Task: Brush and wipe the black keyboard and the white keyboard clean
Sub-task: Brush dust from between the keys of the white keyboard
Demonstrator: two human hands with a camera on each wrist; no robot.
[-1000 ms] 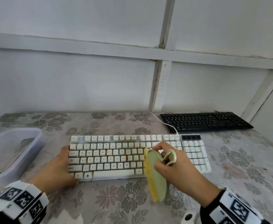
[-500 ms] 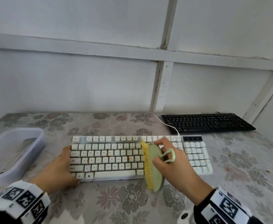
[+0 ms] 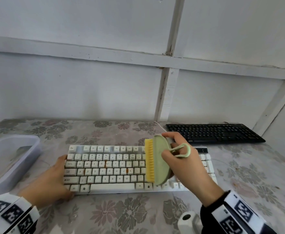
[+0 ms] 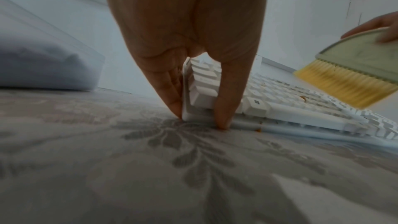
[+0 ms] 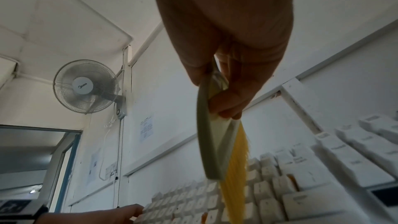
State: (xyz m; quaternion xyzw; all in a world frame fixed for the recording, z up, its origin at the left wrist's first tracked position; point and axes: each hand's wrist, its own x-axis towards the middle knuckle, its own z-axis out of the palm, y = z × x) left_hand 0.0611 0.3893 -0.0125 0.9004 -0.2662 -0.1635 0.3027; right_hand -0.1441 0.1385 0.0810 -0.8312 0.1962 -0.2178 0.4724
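- Hands: left hand [image 3: 51, 181] braces the near-left corner of the white keyboard [image 3: 111, 168] with straight fingers; right hand [image 3: 187, 163] grips the green brush [image 3: 158, 161].
- White keyboard: centre of surface [image 3: 138, 215], orange stains on keys.
- Black keyboard [image 3: 214, 133]: far right, untouched.
- Step: brushing. Next, judged: sweep bristles leftward across stained rows.

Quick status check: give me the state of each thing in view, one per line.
White keyboard: flat on the table, orange stains between keys.
Brush: held up on edge, yellow bristles facing left above the keys.
Right hand: grips the brush.
Left hand: steadies the white keyboard's left end, thumb and fingers straddling its near corner.
Black keyboard: flat at the back right, untouched.
Plastic tub: open, left of the white keyboard.
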